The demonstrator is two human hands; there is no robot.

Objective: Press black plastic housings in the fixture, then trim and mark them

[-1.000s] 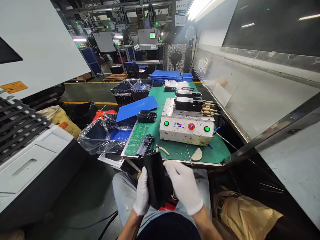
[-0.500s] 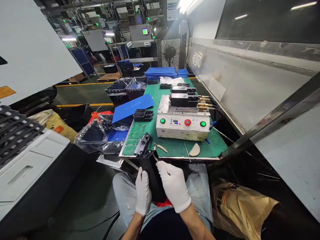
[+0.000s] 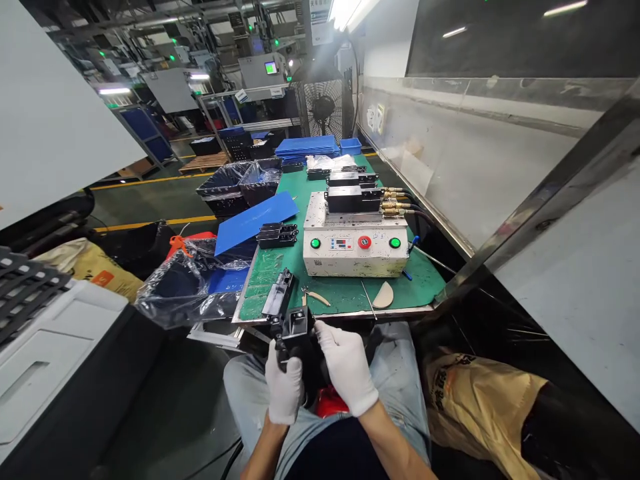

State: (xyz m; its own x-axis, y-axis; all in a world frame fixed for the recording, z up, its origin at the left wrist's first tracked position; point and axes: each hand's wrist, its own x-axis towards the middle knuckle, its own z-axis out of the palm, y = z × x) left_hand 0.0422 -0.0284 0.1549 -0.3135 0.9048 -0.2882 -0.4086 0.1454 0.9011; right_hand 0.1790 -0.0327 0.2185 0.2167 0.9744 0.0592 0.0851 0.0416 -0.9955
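Note:
A black box-shaped part (image 3: 299,328) is held over my lap, just below the table's front edge. My left hand (image 3: 284,387), in a white glove, grips its left side with the thumb across the front. My gloved right hand (image 3: 347,367) is closed at the upper right side of the part; whether a small tool sits in its fingers is hidden. Right beyond the held part, another black part (image 3: 279,293) lies on the green mat (image 3: 340,291). Cutters with pale handles (image 3: 317,298) rest nearby.
A white machine (image 3: 355,253) with green and red buttons stands on the mat. Stacked black parts (image 3: 277,235) and a blue sheet (image 3: 257,223) lie left of it. A thin rod (image 3: 369,299) and a pale half-disc (image 3: 383,295) are near the front edge.
The black part has tilted, so its open top end now shows more. My left hand has shifted slightly left and down around it. The whole view has turned a little to the right.

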